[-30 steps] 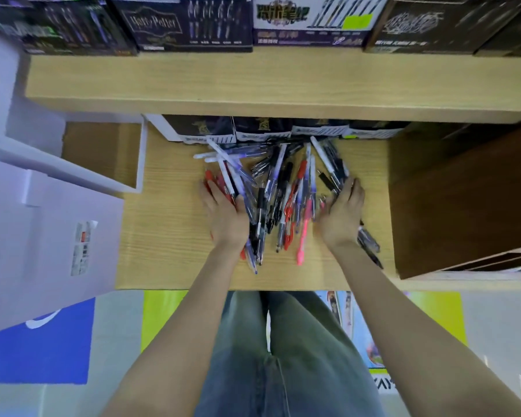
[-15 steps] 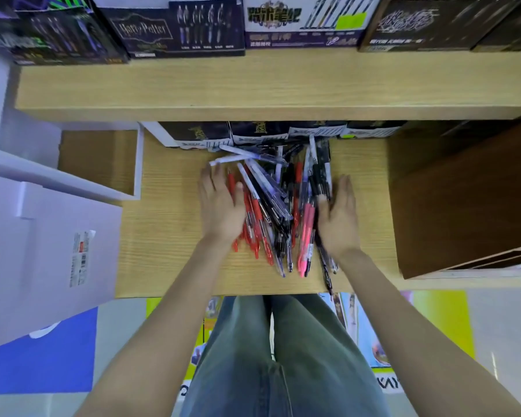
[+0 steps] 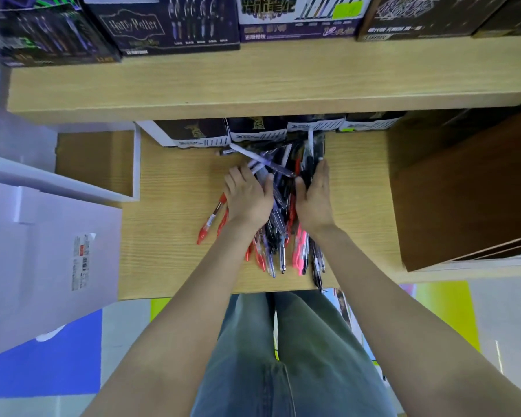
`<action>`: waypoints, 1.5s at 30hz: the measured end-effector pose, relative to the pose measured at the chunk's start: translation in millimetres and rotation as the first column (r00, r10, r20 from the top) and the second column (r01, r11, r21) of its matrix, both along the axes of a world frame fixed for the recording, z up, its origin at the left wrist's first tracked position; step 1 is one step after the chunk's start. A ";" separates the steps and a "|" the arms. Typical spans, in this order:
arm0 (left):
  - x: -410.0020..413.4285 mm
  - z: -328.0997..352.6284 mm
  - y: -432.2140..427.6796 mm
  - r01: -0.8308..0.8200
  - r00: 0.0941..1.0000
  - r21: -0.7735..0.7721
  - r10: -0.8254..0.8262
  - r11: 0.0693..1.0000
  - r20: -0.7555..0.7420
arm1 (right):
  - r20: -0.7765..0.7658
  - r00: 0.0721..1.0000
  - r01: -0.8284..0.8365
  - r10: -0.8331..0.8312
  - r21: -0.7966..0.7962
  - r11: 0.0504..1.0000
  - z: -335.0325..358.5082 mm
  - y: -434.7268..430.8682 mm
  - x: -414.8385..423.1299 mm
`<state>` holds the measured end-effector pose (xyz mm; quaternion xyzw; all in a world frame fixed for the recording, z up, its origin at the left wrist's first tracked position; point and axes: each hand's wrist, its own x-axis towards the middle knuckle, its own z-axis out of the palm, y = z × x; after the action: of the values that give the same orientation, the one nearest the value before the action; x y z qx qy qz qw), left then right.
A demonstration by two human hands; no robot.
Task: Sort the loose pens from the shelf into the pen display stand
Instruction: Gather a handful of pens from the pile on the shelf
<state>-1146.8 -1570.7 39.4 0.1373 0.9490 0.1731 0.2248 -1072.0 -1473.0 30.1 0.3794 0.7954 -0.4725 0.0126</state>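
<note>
**A:** why both hands on the pen pile?

**B:** prob squeezing it into one bundle, easier to lift. Both left hand & right hand have fingers straight, pressing its sides, gripping nothing. Pile's on the wooden shelf, w/ two red pens stray just left.

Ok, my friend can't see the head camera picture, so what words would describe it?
A left hand and right hand squeeze a messy pile of pens between them on a wooden shelf. Two red pens stick out beside the left hand; dark pen boxes stand behind.
</note>
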 end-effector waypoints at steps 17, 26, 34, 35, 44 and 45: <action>85.6 -4.4 -36.8 -0.180 0.984 0.136 0.178 0.974 0.032 | -0.084 0.989 0.111 -0.125 -0.154 0.982 3.0 -73.1 81.7; 21.8 10.6 -60.0 -0.024 0.988 0.274 0.065 0.962 -0.143 | -0.139 0.987 0.099 -0.080 0.135 0.986 15.9 -17.6 73.7; -46.2 1.3 -18.4 0.305 0.943 -0.024 -0.305 0.952 -0.136 | 0.187 0.982 -0.046 -0.025 0.363 0.931 2.0 24.9 8.6; -44.5 2.3 -11.8 0.301 0.941 -0.025 -0.301 0.953 -0.157 | 0.202 0.979 -0.062 -0.019 0.383 0.922 0.1 23.3 5.4; -37.2 12.3 35.0 0.289 0.910 -0.080 -0.299 0.954 -0.287 | 0.274 0.962 -0.112 -0.001 0.395 0.912 -1.6 38.1 -1.7; -36.6 15.9 35.3 0.270 0.918 -0.028 -0.267 0.962 -0.293 | 0.265 0.964 -0.067 -0.029 0.346 0.936 1.8 41.0 -2.8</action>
<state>-1183.3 -1535.4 55.3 0.2916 0.9429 0.1243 0.1021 -1074.9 -1431.9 31.9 0.4276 0.8617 -0.2673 0.0556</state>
